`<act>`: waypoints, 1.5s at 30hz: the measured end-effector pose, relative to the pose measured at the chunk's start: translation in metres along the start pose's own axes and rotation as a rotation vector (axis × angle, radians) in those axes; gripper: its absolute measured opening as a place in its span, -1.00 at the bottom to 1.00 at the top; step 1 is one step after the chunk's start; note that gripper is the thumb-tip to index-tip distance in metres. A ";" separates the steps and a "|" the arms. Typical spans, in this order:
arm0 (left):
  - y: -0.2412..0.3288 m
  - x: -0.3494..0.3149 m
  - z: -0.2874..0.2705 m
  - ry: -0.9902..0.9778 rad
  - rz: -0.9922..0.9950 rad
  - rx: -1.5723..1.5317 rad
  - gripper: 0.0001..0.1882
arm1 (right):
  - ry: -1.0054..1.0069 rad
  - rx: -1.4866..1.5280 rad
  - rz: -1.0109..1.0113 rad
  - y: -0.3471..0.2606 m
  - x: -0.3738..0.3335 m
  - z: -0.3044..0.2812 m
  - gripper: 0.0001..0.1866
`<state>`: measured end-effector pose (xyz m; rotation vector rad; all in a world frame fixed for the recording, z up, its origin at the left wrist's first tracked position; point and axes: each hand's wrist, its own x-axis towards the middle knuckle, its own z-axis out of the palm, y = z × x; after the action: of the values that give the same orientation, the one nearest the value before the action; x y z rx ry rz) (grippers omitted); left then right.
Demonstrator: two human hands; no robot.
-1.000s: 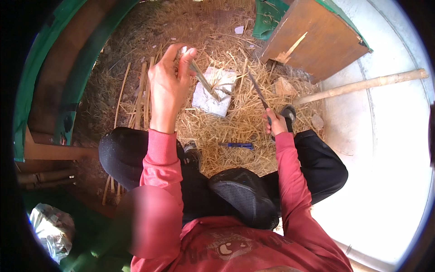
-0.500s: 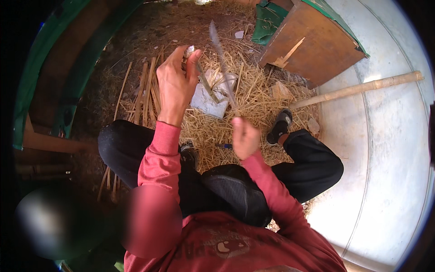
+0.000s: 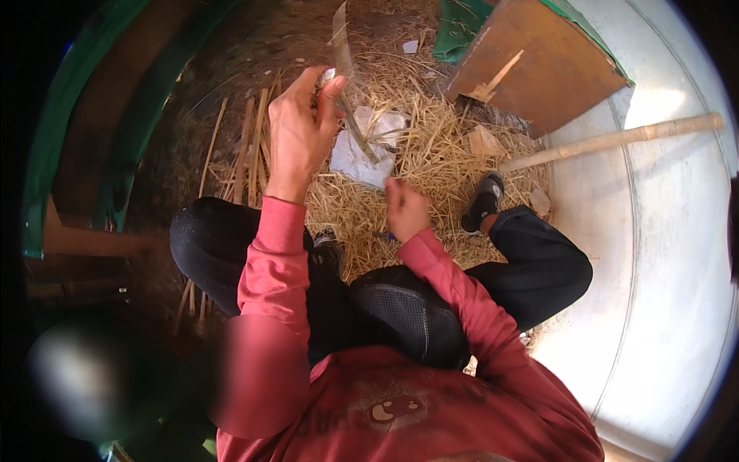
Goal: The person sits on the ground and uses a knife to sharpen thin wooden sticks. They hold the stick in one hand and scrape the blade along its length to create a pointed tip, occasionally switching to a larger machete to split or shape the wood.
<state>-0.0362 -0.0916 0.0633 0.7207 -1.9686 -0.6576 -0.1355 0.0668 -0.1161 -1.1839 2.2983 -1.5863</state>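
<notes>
My left hand (image 3: 296, 131) is raised over the straw with thumb and fingers closed on the upper end of a narrow greenish bamboo strip (image 3: 359, 135). The strip slants down to the right, its lower end over a pale stone block (image 3: 356, 163). A whitish, shiny patch (image 3: 327, 75) shows between thumb and fingers; I cannot make out what it is. My right hand (image 3: 408, 212), lower and nearer me, is closed round the handle of a long-bladed knife. Its thin blade (image 3: 341, 42) is smeared by motion and points up and away, behind the strip; the handle is hidden.
Loose straw (image 3: 439, 162) covers the ground between my feet. Several split sticks (image 3: 246, 150) lie to the left. A bamboo pole (image 3: 616, 142) leans against the pale curved sheet (image 3: 670, 254) on the right. A brown board (image 3: 539, 65) stands at the far right.
My right hand has moved slightly up and left, and the knife blade has swung up and to the left. My left hand keeps its grip on the strip.
</notes>
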 end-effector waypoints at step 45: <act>-0.011 0.019 0.000 -0.288 -0.052 -0.203 -0.67 | -0.284 -0.328 0.539 0.133 -0.014 0.029 -0.25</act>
<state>-0.0417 -0.1125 0.0665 0.5788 -2.1076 -1.0241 -0.1824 0.0747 -0.2442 -0.6822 2.4497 -0.8273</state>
